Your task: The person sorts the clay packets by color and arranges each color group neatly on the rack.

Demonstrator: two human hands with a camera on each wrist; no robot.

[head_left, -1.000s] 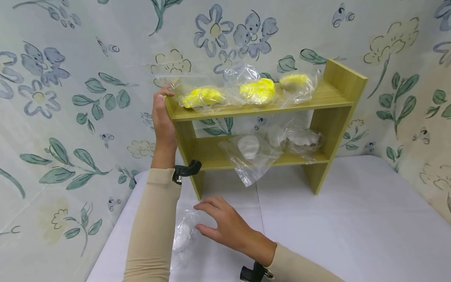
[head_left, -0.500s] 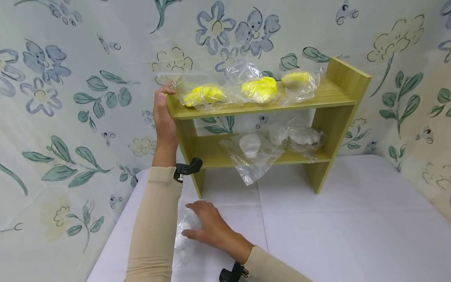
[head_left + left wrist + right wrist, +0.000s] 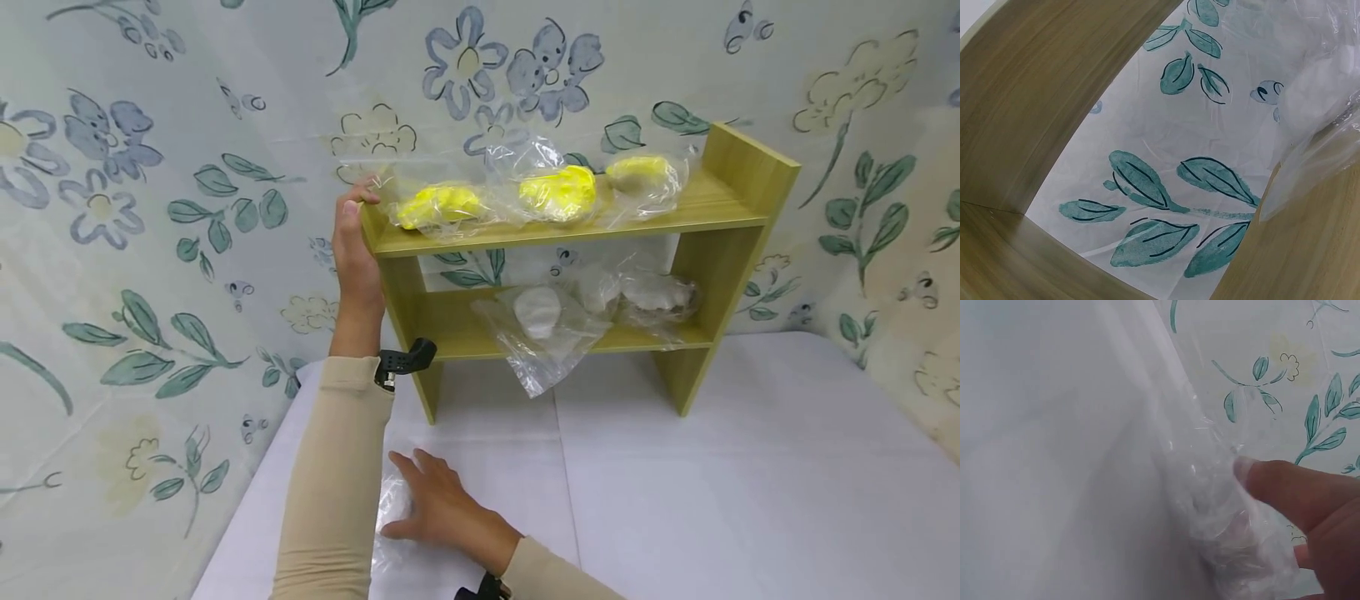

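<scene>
My left hand (image 3: 358, 262) grips the upper left side of a small two-tier wooden shelf (image 3: 570, 232). On the table at lower left lies a clear plastic bag (image 3: 392, 510) with something white inside, partly hidden behind the left sleeve. Over that bag my right hand (image 3: 444, 505) reaches with thumb and fingers spread. The right wrist view shows the thumb (image 3: 1285, 487) at the edge of the crinkled bag (image 3: 1229, 531), with the other fingers mostly hidden. In the left wrist view, the shelf's wooden boards (image 3: 1054, 94) fill the sides and the hand is out of sight.
Bagged yellow lumps (image 3: 558, 193) sit along the top tier. Bagged white lumps (image 3: 537, 312) are on the lower tier, one bag hanging over its front edge. The white-covered table (image 3: 712, 492) extends right, and a floral cloth (image 3: 187, 108) backs the scene.
My right hand has moved left and slightly down to the bag on the table, its fingers still spread. The left hand keeps its hold on the shelf. The head view has shifted slightly.
</scene>
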